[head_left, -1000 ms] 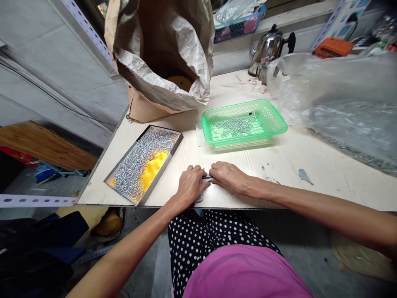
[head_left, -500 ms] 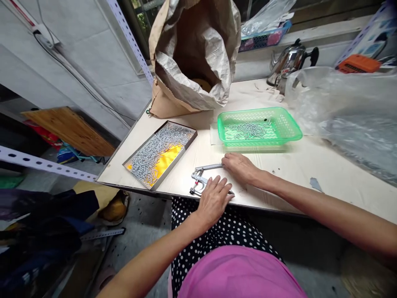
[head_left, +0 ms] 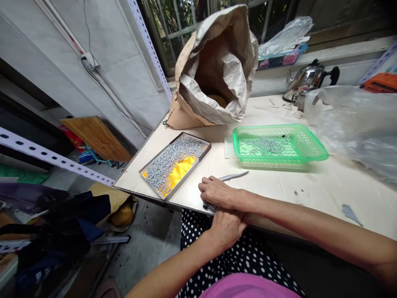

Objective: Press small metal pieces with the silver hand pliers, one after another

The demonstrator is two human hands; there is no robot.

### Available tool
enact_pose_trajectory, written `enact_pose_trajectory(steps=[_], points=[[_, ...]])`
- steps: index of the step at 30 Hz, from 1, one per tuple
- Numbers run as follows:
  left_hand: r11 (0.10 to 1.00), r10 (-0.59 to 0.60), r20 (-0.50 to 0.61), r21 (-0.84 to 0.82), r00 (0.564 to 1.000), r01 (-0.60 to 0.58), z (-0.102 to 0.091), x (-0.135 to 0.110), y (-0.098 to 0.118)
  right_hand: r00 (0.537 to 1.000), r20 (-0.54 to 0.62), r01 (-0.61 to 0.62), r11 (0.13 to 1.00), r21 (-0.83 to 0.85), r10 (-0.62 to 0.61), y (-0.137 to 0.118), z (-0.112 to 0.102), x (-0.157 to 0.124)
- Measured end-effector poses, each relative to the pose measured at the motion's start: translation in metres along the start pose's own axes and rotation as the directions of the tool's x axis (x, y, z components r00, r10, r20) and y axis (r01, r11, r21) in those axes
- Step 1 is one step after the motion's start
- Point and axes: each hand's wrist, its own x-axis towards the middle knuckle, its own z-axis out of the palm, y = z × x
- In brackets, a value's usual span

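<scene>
Metal snap pliers (head_left: 234, 176) lie on the pale table (head_left: 279, 186) near its front edge, one handle sticking out toward the right. My right hand (head_left: 218, 193) lies over the pliers' head with its fingers curled on it. My left hand (head_left: 228, 225) sits at the table's edge just under my right wrist, its fingers hidden. Left of the hands is a flat metal tray (head_left: 189, 171), lined in yellow and holding several small silver pieces. A green plastic basket (head_left: 279, 159) with more silver pieces stands behind the hands.
A large open paper sack (head_left: 217, 70) stands at the back of the table. A steel kettle (head_left: 305, 80) and a big clear plastic bag (head_left: 356, 120) are at the right. Perforated shelf rails, a wooden board and bundled cloth fill the floor on the left.
My right hand moved from the handle's far end onto the pliers' head near the front edge. My left hand slid back off the tabletop to the edge. The camera view shifted left.
</scene>
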Motion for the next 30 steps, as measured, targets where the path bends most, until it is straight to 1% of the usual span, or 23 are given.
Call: enact_pose_trajectory(steps=[2, 4, 6, 7, 8, 9, 10, 11, 12, 13, 14, 15, 16, 17, 18, 19, 21, 22, 23, 24, 25, 27, 30], points=[[1.000, -0.023, 0.039, -0.013, 0.999, 0.024, 0.001, 0.000, 0.000, 0.999, -0.039, 0.025, 1.000, 0.009, -0.025, 0.001, 0.009, 0.007], [0.999, -0.047, 0.062, -0.014, 0.997, 0.048, 0.001, -0.001, 0.001, 0.996, -0.091, 0.029, 0.998, 0.048, -0.025, 0.003, 0.013, 0.011], [1.000, -0.011, 0.047, -0.027, 0.999, 0.013, -0.006, -0.002, 0.002, 0.988, -0.155, 0.006, 0.993, 0.117, 0.012, 0.007, 0.005, 0.009], [0.999, 0.036, 0.021, -0.037, 0.999, -0.035, -0.013, -0.002, 0.002, 0.977, -0.205, -0.027, 0.988, 0.155, 0.058, 0.011, -0.004, 0.005], [0.995, 0.090, -0.019, -0.042, 0.996, -0.091, -0.023, -0.002, -0.001, 0.955, -0.269, -0.072, 0.979, 0.190, 0.123, 0.017, -0.017, -0.002], [0.991, 0.129, -0.077, -0.036, 0.989, -0.132, -0.035, -0.001, -0.006, 0.915, -0.343, -0.142, 0.966, 0.217, 0.211, 0.025, -0.031, -0.011], [0.990, 0.139, -0.149, -0.011, 0.979, -0.142, -0.049, 0.002, -0.014, 0.855, -0.424, -0.216, 0.949, 0.230, 0.298, 0.036, -0.047, -0.022], [0.994, 0.106, -0.229, 0.026, 0.968, -0.103, -0.064, 0.007, -0.025, 0.791, -0.494, -0.284, 0.932, 0.223, 0.359, 0.047, -0.063, -0.035], [0.998, 0.019, -0.320, 0.063, 0.947, 0.001, -0.081, 0.014, -0.039, 0.728, -0.547, -0.365, 0.909, 0.201, 0.414, 0.058, -0.077, -0.049], [0.986, -0.082, -0.398, 0.102, 0.914, 0.133, -0.097, 0.022, -0.054, 0.673, -0.579, -0.457, 0.874, 0.163, 0.460, 0.069, -0.089, -0.062], [0.959, -0.177, -0.441, 0.126, 0.880, 0.255, -0.111, 0.032, -0.070, 0.626, -0.600, -0.551, 0.827, 0.112, 0.498, 0.077, -0.097, -0.075], [0.929, -0.247, -0.443, 0.146, 0.862, 0.341, -0.124, 0.042, -0.087, 0.586, -0.612, -0.632, 0.772, 0.066, 0.531, 0.082, -0.101, -0.085], [0.899, -0.305, -0.413, 0.172, 0.858, 0.402, -0.134, 0.052, -0.102, 0.563, -0.610, -0.685, 0.728, 0.032, 0.557, 0.084, -0.101, -0.092], [0.874, -0.355, -0.353, 0.203, 0.866, 0.441, -0.140, 0.061, -0.115, 0.563, -0.590, -0.707, 0.707, 0.021, 0.579, 0.082, -0.096, -0.097], [0.861, -0.391, -0.279, 0.226, 0.877, 0.455, -0.144, 0.069, -0.126, 0.585, -0.548, -0.697, 0.716, 0.038, 0.599, 0.077, -0.088, -0.099], [0.857, -0.413, -0.202, 0.244, 0.888, 0.454, -0.146, 0.076, -0.135, 0.627, -0.485, -0.661, 0.746, 0.083, 0.610, 0.068, -0.078, -0.098], [0.869, -0.418, -0.088, 0.250, 0.904, 0.426, -0.144, 0.084, -0.147, 0.740, -0.311, -0.549, 0.803, 0.232, 0.596, 0.046, -0.052, -0.092], [0.877, -0.411, -0.062, 0.245, 0.910, 0.413, -0.142, 0.087, -0.151, 0.788, -0.221, -0.506, 0.808, 0.301, 0.575, 0.034, -0.039, -0.088], [0.883, -0.403, -0.053, 0.240, 0.913, 0.404, -0.140, 0.088, -0.154, 0.823, -0.132, -0.484, 0.803, 0.347, 0.553, 0.023, -0.027, -0.084], [0.886, -0.401, -0.050, 0.233, 0.914, 0.402, -0.139, 0.090, -0.156, 0.841, -0.049, -0.485, 0.792, 0.371, 0.538, 0.012, -0.017, -0.079], [0.886, -0.406, -0.047, 0.223, 0.913, 0.406, -0.138, 0.092, -0.158, 0.845, 0.022, -0.503, 0.779, 0.375, 0.535, 0.004, -0.010, -0.076], [0.884, -0.426, -0.022, 0.202, 0.904, 0.421, -0.138, 0.096, -0.160, 0.825, 0.120, -0.556, 0.754, 0.350, 0.553, -0.009, 0.000, -0.070], [0.881, -0.449, 0.019, 0.176, 0.893, 0.439, -0.141, 0.104, -0.160, 0.793, 0.183, -0.608, 0.736, 0.298, 0.581, -0.016, 0.003, -0.064]])
